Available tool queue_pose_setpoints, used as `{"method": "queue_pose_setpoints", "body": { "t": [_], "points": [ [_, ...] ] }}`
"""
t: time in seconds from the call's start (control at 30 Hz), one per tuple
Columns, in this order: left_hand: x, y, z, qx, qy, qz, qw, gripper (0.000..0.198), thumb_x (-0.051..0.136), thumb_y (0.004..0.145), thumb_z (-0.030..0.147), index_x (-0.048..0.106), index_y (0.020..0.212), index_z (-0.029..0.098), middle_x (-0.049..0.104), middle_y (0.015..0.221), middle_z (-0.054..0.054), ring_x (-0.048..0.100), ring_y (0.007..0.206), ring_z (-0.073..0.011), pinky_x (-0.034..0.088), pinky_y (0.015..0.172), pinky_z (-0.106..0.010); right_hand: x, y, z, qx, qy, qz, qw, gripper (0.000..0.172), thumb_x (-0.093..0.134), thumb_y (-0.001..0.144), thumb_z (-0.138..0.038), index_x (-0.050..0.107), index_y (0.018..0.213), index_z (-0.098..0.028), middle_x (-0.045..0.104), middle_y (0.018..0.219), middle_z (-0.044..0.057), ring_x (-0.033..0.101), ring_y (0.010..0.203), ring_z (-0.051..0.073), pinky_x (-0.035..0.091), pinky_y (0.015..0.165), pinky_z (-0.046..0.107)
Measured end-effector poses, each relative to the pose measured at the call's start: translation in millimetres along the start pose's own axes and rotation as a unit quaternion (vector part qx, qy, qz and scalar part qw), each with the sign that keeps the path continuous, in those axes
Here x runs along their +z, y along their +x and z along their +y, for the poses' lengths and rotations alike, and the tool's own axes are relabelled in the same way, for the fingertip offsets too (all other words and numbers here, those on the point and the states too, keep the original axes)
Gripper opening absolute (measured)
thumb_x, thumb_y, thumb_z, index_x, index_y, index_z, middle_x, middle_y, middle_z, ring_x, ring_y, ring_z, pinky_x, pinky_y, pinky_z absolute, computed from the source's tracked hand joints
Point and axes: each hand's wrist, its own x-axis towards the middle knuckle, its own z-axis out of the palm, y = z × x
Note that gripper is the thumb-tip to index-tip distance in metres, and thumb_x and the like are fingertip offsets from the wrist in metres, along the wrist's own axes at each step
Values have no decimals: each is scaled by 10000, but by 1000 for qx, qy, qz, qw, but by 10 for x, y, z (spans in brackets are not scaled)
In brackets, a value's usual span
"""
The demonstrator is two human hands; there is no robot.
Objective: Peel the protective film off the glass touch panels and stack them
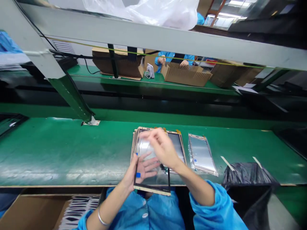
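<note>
My left hand point(145, 167) holds a glass touch panel point(153, 183) with a dark border and a pale bottom edge, tilted up over the table's front edge. The thumb lies at the panel's left edge, and the spread fingers show through the glass from behind. Two small blue tabs, one a blue sticker point(138, 175), sit by its left side. My right hand point(163, 147) is raised above the panel's upper part. Its fingers are bent and blurred by motion, so whether they grip anything is unclear. Behind both hands lie stacked touch panels point(177, 145) with orange connector tails.
More panels in clear plastic point(202, 153) lie to the right on the green table point(83, 153). A black bag point(249, 174) hangs taped at the front edge. A cardboard box point(35, 207) stands lower left. A metal post point(72, 92) rises at left. Across the bench, a co-worker's hands touch a cardboard divider point(184, 75).
</note>
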Motion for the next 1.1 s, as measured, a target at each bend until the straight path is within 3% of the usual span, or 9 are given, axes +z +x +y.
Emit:
{"method": "queue_pose_setpoints", "body": {
  "t": [0.07,0.13,0.2,0.23,0.37,0.43,0.57,1.0,1.1],
  "points": [
    [-11,-33,-9,6,7,-12,1000,631,649,707,634,607,1174,213,685,1146,-136,638,1056,-311,552,791,-382,-319,227,-110,-183,-85,208,957,69,481,934,-218,446,876,-220,656,1072,91,626,1030,197,511,842,410],
    [-21,-85,45,26,36,2,999,534,718,743,461,580,1207,236,664,1194,-121,627,1081,-294,549,803,-356,-666,291,-192,-316,-126,406,848,92,489,925,-211,414,876,-230,663,1009,99,646,984,217,507,811,428],
    [-20,-137,138,52,66,38,996,473,725,774,285,566,1217,246,664,1197,-109,629,1082,-278,548,806,-337,-891,150,-163,-343,-163,506,774,82,477,923,-197,413,884,-229,671,890,75,670,852,208,509,724,398],
    [-13,-157,188,68,73,57,993,462,718,780,241,564,1216,245,669,1189,-105,631,1080,-274,548,810,-332,-922,8,-94,-322,-182,513,775,78,488,913,-180,431,883,-223,665,815,47,669,767,194,506,679,375],
    [59,-179,335,154,80,90,981,445,700,795,250,559,1217,256,677,1179,-89,633,1077,-261,545,825,-317,-532,-765,380,-31,-207,284,936,55,590,832,-141,581,845,-195,633,733,-3,622,658,147,505,620,288],
    [103,-173,358,191,95,98,972,434,678,813,253,551,1227,273,669,1194,-77,629,1084,-254,543,832,-312,-222,-1055,571,63,-156,185,968,55,575,839,-166,613,861,-199,626,763,5,620,686,145,512,618,262],
    [159,-188,334,221,130,103,961,411,634,845,246,537,1241,297,649,1230,-69,621,1098,-259,542,843,-332,88,-1206,665,82,-102,173,976,75,547,866,-178,609,898,-206,593,798,16,592,747,149,502,664,258],
    [313,-298,228,261,179,151,937,404,674,805,315,565,1194,311,677,1182,-61,624,1090,-283,526,865,-377,97,-1098,573,24,-160,142,977,140,435,917,-135,498,820,-212,504,776,11,503,726,149,416,668,273],
    [344,-153,258,309,160,182,920,423,639,834,273,519,1234,336,639,1243,-38,589,1145,-248,523,876,-331,24,-1295,383,13,-142,64,988,160,427,922,-136,499,806,-220,516,761,14,514,717,153,435,655,273]
  ]
}}
